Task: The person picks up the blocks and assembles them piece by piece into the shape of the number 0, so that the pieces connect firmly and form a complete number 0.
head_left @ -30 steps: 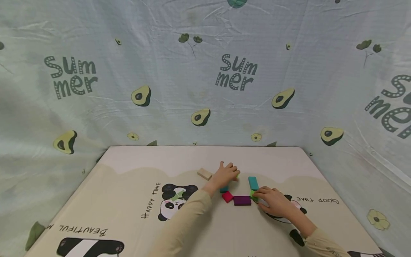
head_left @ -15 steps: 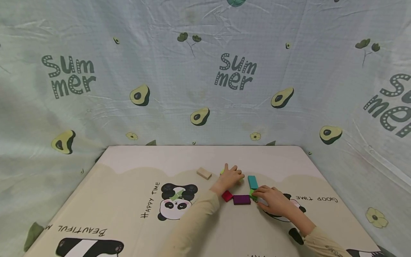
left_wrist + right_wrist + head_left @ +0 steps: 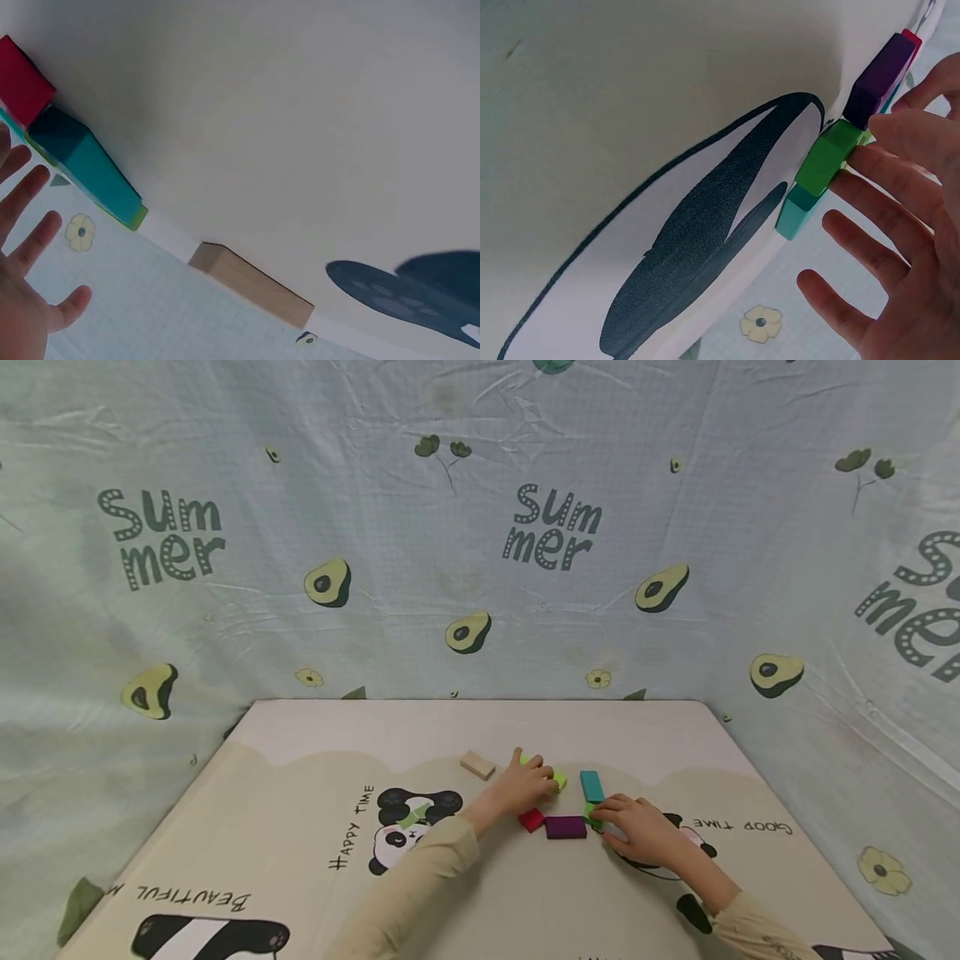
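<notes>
My left hand (image 3: pixel 528 783) reaches over lime-green blocks, one lime block (image 3: pixel 561 782) showing at its fingertips. Its fingers are spread and fairly straight in the left wrist view, beside a teal block (image 3: pixel 105 169) whose end lies by a red block (image 3: pixel 24 82); the hand covers that teal block in the head view. With my right hand (image 3: pixel 641 831), I touch a green block (image 3: pixel 826 159) at the fingertips, fingers extended. The thumb tip is close to a purple block (image 3: pixel 881 79). Beyond the green block lies a second teal block (image 3: pixel 592 787).
A plain wooden block (image 3: pixel 477 765) lies apart, left of the others. The blocks are on a panda-printed table (image 3: pixel 300 827). Behind the table hangs a curtain (image 3: pixel 405 527) printed with avocados.
My left hand moved right across the lime blocks, then drew back left and slightly nearer, uncovering a lime block at its fingertips. The right hand stays at the green block.
</notes>
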Available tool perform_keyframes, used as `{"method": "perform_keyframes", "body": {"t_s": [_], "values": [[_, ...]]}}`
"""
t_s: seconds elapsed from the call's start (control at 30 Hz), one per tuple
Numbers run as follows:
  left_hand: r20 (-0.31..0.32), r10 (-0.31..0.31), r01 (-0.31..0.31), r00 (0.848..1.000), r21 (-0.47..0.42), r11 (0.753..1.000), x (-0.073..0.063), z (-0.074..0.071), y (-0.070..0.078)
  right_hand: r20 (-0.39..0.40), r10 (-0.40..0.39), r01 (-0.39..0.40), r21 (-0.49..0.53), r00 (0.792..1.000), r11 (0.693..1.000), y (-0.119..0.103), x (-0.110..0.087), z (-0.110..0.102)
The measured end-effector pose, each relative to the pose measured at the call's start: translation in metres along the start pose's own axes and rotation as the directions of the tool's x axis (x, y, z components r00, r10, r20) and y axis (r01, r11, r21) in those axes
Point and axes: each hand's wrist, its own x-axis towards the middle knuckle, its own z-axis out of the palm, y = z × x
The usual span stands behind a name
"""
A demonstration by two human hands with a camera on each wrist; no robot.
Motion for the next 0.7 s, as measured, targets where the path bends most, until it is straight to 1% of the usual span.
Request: {"method": "perform_keyframes", "body": {"t_s": [0.1, 0.27, 0.43, 0.53, 0.6, 0.7], "values": [[0.039, -0.009, 0.009, 0.999, -0.004, 1.000, -0.003, 0.000, -0.001, -0.007, -0.004, 0.004, 0.002, 1.000, 1.000, 0.000, -0.001, -0.001], [0.069, -0.016, 0.015, 0.997, 0.022, 1.000, -0.005, 0.002, 0.000, -0.028, -0.020, 0.020, 0.002, 0.999, 1.000, 0.000, -0.002, -0.001], [0.061, -0.044, 0.042, 0.997, 0.022, 0.999, -0.005, 0.000, 0.004, -0.039, -0.023, 0.023, 0.000, 0.999, 1.000, 0.000, -0.003, 0.000], [0.060, -0.070, 0.069, 0.996, 0.011, 0.998, -0.003, -0.002, 0.007, -0.035, -0.018, 0.018, 0.003, 0.999, 1.000, 0.000, -0.003, 0.000], [0.078, -0.094, 0.093, 0.993, 0.013, 0.996, -0.001, -0.003, 0.010, -0.035, -0.018, 0.018, 0.002, 0.999, 1.000, 0.000, -0.003, 0.000], [0.134, -0.130, 0.129, 0.982, 0.018, 0.991, 0.004, -0.004, 0.011, -0.030, -0.014, 0.014, 0.003, 0.999, 1.000, -0.001, -0.004, -0.001]]}}
